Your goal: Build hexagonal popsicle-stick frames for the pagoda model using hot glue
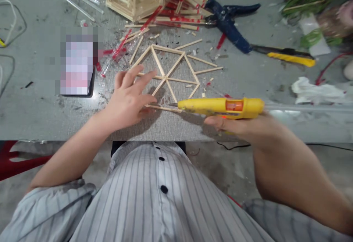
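A frame of thin wooden sticks, shaped like a spoked polygon, lies flat on the table in the middle of the head view. Over its left side rests my left hand, fingers spread and apart, touching or just above the sticks. My right hand is wrapped around a yellow hot glue gun. The gun's metal nozzle points left, close to the frame's lower right edge. A clear glue stick sticks out of the gun's back end. Part of the frame's left side is hidden under my left hand.
Behind the frame stands a wooden stick structure beside red-wrapped sticks. Blue-handled cutters and a yellow utility knife lie at right. A phone lies left; crumpled tissue and greenery are far right.
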Motion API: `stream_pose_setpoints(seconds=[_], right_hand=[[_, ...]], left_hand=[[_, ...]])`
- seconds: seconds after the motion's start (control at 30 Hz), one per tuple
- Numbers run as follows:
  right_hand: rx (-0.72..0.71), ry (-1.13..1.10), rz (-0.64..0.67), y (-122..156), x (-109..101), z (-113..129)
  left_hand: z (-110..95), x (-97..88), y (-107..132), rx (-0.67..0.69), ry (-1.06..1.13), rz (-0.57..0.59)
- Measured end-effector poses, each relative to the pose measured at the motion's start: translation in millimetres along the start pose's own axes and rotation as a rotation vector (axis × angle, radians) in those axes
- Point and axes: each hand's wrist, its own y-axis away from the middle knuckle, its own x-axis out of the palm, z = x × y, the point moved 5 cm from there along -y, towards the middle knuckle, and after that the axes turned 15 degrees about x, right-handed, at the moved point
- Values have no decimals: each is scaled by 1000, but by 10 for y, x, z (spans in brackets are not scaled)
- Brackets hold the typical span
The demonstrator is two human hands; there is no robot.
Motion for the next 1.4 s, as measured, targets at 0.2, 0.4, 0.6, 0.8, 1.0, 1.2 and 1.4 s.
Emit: stream_pose_setpoints(seconds=[0.2,0.4,0.6,0.8,1.0,1.2,1.4], right_hand=[[65,-271,-56,-9,-83,-43],[-106,-762,75,-261,56,126],[-80,-798,108,-439,226,202],[-57,-711,115,-503,230,163],[-87,-783,120,-523,239,152],[-62,-870,172,-491,250,167],[-75,-799,136,-525,242,150]], left_hand=[[-9,113,-210,27,84,101],[-18,147,-324,-4,144,136],[21,265,-343,-19,151,127],[32,283,-350,48,90,141],[-9,303,-331,121,22,162],[1,356,-299,157,1,167],[-22,331,-350,183,-23,207]])
